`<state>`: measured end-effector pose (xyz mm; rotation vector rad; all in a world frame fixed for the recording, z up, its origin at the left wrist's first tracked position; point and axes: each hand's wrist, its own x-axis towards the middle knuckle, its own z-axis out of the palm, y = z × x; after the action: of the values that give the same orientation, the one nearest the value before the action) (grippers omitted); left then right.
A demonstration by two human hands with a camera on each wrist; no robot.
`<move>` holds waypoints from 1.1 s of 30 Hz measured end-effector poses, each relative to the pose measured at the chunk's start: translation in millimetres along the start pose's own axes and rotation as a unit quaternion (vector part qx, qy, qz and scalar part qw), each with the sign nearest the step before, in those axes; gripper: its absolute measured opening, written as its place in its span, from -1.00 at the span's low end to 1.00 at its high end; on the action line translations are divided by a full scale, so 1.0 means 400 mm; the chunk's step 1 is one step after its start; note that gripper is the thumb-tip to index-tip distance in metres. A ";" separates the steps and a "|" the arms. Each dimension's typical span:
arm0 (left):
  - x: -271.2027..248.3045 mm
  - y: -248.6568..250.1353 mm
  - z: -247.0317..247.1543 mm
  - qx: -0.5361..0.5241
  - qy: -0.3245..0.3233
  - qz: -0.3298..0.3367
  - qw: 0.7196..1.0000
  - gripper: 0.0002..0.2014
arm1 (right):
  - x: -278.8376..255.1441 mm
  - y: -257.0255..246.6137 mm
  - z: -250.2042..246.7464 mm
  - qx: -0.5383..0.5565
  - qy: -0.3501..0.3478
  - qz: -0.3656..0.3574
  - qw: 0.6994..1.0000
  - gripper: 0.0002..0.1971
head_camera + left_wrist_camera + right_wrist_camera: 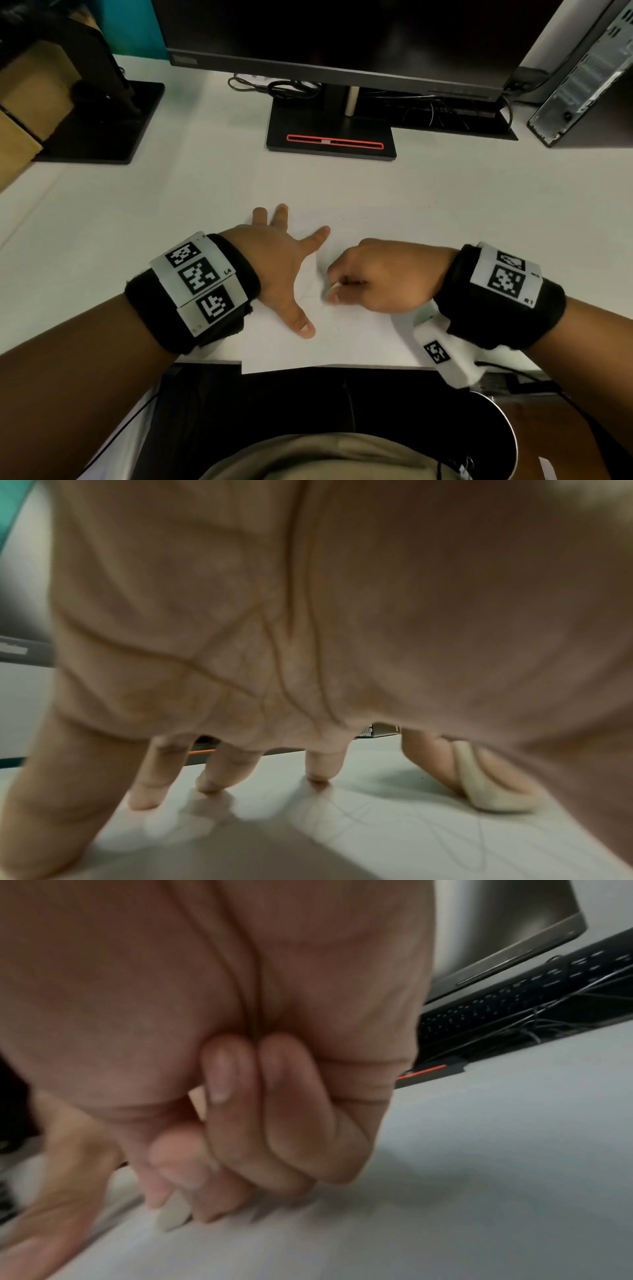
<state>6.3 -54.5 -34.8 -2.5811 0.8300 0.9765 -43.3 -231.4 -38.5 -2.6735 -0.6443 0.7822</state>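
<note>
A white sheet of paper (346, 339) with faint pencil lines lies at the near edge of the white desk (171, 212). My left hand (284, 260) lies spread on the sheet, fingertips (318, 776) pressing it flat. My right hand (370, 277) is curled just to the right of it and pinches a small whitish eraser (334, 286) against the paper. In the left wrist view the eraser (486, 785) touches the sheet beside faint lines. The right wrist view shows the eraser (173, 1215) poking out below my curled fingers, blurred.
A black monitor (342, 37) on a stand base (330, 137) with a red slot sits behind the paper. A second black stand (102, 120) and cardboard are at the left, a computer case (582, 78) at the right, cables behind.
</note>
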 end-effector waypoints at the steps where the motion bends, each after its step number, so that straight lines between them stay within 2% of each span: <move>1: 0.000 0.001 0.000 0.000 0.000 0.000 1.000 0.44 | 0.002 0.007 -0.010 -0.005 0.013 0.011 1.000 -0.66; 4: 0.001 -0.001 0.000 0.001 0.002 0.000 1.000 0.44 | 0.006 -0.002 -0.009 0.000 0.035 0.002 0.999 -0.63; 8: 0.002 0.000 0.000 0.002 0.004 0.000 1.000 0.45 | -0.007 -0.020 0.016 0.006 -0.012 -0.020 1.000 -0.67; 11: -0.001 0.002 -0.001 -0.001 -0.002 -0.003 1.000 0.44 | 0.001 0.006 -0.010 -0.006 0.020 0.012 1.000 -0.61; 13: -0.001 0.001 -0.001 -0.003 -0.002 -0.001 1.000 0.44 | 0.001 -0.005 -0.005 0.002 0.033 0.004 0.999 -0.62; 17: 0.001 0.001 0.000 0.002 0.003 0.000 1.000 0.45 | -0.010 -0.032 0.022 0.018 -0.006 -0.020 1.000 -0.69; 20: 0.001 -0.001 0.000 -0.004 -0.002 -0.001 1.000 0.45 | 0.003 -0.002 -0.004 0.007 0.025 0.014 1.000 -0.64; 22: 0.002 -0.002 -0.001 -0.005 -0.001 0.001 1.000 0.45 | 0.006 -0.007 -0.004 0.005 0.037 0.010 0.999 -0.64; 25: 0.002 0.000 0.000 0.000 0.003 0.001 1.000 0.44 | -0.005 -0.038 0.023 0.013 0.009 -0.020 1.000 -0.68; 27: 0.000 0.000 0.000 0.002 0.003 0.000 1.000 0.44 | -0.006 -0.033 0.019 0.008 -0.003 -0.015 1.000 -0.66; 30: 0.000 -0.002 0.000 -0.006 0.000 0.002 1.000 0.44 | 0.013 -0.006 -0.011 0.008 0.033 0.016 0.999 -0.66; 33: 0.000 -0.003 -0.001 -0.010 -0.003 0.003 1.000 0.43 | 0.020 -0.022 -0.003 0.010 0.040 -0.005 0.999 -0.72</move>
<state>7.1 -53.8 -34.5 -2.5930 0.8315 0.9993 -39.6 -220.0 -37.9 -2.6658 -0.6264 0.6731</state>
